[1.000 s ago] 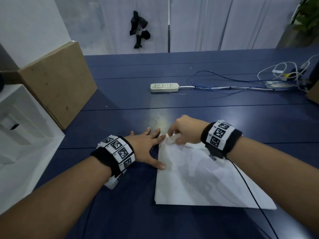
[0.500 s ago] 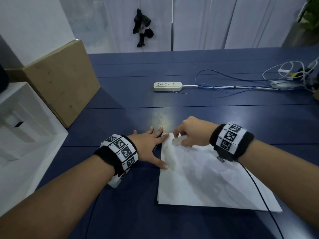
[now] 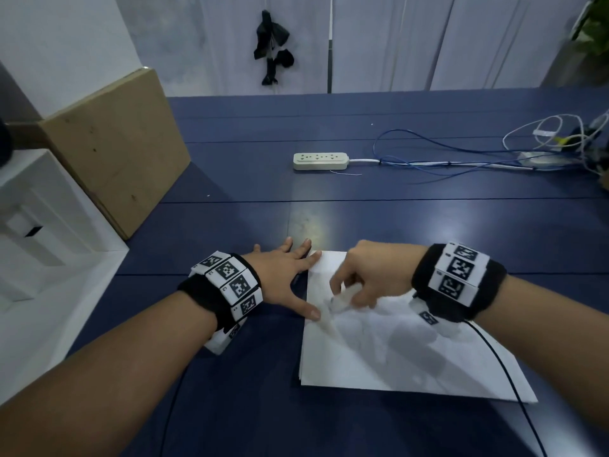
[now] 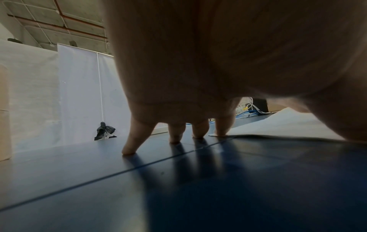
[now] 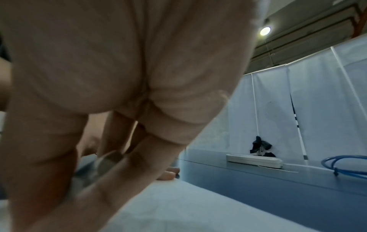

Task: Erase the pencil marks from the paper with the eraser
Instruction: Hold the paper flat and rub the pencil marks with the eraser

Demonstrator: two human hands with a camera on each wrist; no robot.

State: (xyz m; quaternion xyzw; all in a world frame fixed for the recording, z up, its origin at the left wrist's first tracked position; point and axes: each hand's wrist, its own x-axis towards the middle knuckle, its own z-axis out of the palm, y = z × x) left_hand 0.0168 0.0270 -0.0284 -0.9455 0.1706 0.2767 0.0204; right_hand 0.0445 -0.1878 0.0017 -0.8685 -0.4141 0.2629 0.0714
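Observation:
A white sheet of paper (image 3: pixel 389 351) with faint pencil marks lies on the blue table (image 3: pixel 362 219). My left hand (image 3: pixel 286 275) lies flat with fingers spread beside the sheet's left edge, thumb and index fingertip touching the paper (image 4: pixel 282 125). My right hand (image 3: pixel 365 278) hovers over the sheet's upper left part and pinches a white eraser (image 3: pixel 342 298), its tip down on the paper. In the right wrist view the eraser (image 5: pixel 108 163) is a blurred pale block between thumb and fingers (image 5: pixel 119 175). The left hand's fingertips (image 4: pixel 129 150) press on the table.
A cardboard box (image 3: pixel 112 153) and a white box (image 3: pixel 39 245) stand at the left. A white power strip (image 3: pixel 320 160) with blue and white cables (image 3: pixel 461 156) lies farther back. A black cord (image 3: pixel 514 387) runs from my right wristband across the paper.
My right hand has slid the eraser from the sheet's top edge down and toward me along the paper. The left hand has stayed pressed at the left edge.

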